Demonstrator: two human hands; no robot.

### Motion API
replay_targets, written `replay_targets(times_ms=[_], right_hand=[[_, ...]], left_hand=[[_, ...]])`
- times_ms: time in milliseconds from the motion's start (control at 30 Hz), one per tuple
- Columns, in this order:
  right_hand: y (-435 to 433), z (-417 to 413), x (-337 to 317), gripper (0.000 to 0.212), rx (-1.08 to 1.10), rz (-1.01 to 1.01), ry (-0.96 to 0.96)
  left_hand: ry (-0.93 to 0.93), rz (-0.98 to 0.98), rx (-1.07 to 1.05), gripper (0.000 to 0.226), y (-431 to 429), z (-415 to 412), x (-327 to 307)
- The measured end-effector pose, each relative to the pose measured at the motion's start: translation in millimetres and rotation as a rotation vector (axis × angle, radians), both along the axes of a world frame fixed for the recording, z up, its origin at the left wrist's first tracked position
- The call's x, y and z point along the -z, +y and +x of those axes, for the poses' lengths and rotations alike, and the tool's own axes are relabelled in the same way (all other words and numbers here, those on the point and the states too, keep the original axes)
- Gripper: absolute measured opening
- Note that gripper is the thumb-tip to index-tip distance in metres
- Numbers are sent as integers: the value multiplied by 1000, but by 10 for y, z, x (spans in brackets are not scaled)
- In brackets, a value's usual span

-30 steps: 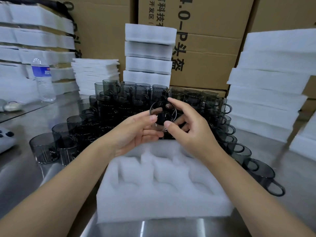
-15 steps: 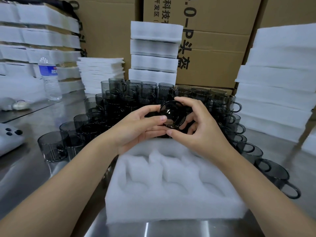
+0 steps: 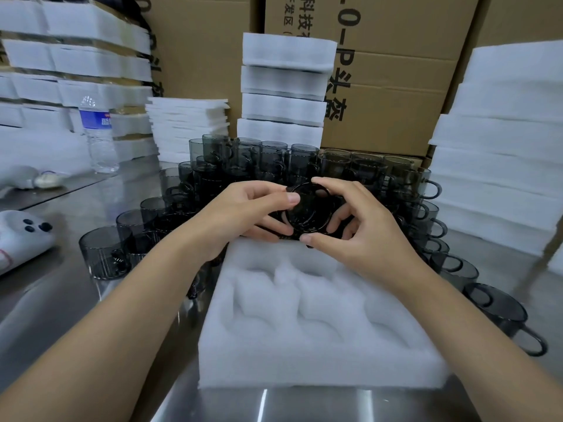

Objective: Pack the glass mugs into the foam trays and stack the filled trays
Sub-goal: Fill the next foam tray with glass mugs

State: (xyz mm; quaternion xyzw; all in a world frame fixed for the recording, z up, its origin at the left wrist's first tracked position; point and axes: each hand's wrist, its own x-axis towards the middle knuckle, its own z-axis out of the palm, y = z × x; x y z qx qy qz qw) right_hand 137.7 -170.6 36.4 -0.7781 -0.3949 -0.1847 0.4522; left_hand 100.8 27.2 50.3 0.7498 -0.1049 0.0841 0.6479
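The left hand point(image 3: 243, 214) and right hand point(image 3: 361, 228) pinched one glass mug point(image 3: 309, 208) at the foam tray's point(image 3: 320, 368) twelve o'clock edge, every visible pocket unfilled.

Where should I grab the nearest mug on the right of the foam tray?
By its handle, from the near right: the mug stands upright with the loop sticking out there, clear of the foam tray and the other mugs.
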Motion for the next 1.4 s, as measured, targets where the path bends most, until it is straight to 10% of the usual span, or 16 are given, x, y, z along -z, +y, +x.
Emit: replay_targets(times_ms=[1400], right_hand=[[-7,-95,-44,34,3,-74,62]], left_hand=[[-79,756,-326,25,285,-150,-82]])
